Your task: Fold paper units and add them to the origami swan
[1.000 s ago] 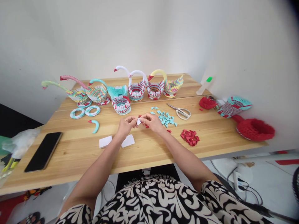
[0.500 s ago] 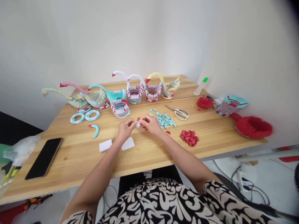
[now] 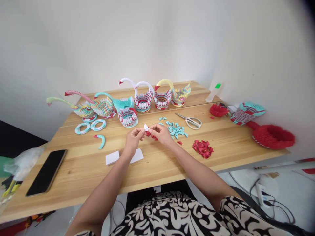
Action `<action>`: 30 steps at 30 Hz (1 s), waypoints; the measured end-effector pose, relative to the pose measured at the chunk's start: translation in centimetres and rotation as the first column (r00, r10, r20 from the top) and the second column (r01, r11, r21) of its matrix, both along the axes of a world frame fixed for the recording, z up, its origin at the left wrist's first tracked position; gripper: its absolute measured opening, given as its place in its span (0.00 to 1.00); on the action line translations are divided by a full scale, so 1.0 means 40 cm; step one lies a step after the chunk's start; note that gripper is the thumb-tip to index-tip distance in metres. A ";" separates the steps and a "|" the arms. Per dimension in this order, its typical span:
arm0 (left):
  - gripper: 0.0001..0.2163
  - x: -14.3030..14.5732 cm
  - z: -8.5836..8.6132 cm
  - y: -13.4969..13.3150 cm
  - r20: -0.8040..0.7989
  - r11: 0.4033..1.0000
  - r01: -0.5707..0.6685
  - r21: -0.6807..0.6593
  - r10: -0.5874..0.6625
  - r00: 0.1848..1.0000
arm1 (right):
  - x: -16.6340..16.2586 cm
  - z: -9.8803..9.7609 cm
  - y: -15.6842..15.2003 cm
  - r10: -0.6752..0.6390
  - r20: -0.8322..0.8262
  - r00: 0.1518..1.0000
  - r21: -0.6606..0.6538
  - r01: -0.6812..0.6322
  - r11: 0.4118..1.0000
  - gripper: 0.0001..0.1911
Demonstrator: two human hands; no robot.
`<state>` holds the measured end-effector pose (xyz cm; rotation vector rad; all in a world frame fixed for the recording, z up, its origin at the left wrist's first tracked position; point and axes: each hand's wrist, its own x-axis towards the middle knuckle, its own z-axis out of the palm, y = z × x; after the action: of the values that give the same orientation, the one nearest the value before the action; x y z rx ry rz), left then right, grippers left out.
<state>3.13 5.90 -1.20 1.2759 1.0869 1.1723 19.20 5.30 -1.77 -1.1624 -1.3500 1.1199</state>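
Observation:
A small folded piece of white paper (image 3: 146, 128) is pinched between my two hands above the middle of the table (image 3: 81, 173). My left hand (image 3: 134, 137) grips its left side, and my right hand (image 3: 159, 132) has fingers closed on the right side. Red folded paper pieces (image 3: 154, 136) show partly beneath my right hand. Just beyond it lies a scatter of turquoise folded pieces (image 3: 176, 130). White paper stacks (image 3: 112, 158) rest on the table by my left forearm, one partly covered by it.
Along the back stand several folded-paper swans, including a turquoise one (image 3: 124, 104). Scissors (image 3: 190, 121) lie right of centre, beyond a red pile (image 3: 203, 149). A phone (image 3: 46, 172) is at left, near two paper rings (image 3: 97, 125). Red baskets (image 3: 273, 136) stand at right.
The white paper has been turned and raised slightly between my fingers, so more of it shows. The view has shifted a little; the things on the table keep their places.

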 end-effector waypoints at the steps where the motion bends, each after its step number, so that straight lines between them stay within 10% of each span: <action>1: 0.13 0.002 -0.001 -0.001 -0.032 1.000 -0.015 0.010 0.015 0.999 | 0.001 0.000 0.000 -0.005 0.000 1.000 -0.008 0.005 1.000 0.15; 30: 0.14 0.018 -0.014 -0.009 -0.069 0.997 0.078 0.005 -0.078 0.995 | 0.003 -0.011 0.006 0.020 0.022 1.000 0.023 -0.020 1.000 0.16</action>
<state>3.86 5.55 -1.74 1.3617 1.0736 1.0819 19.34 5.55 -2.23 -1.1491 -1.3904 1.1057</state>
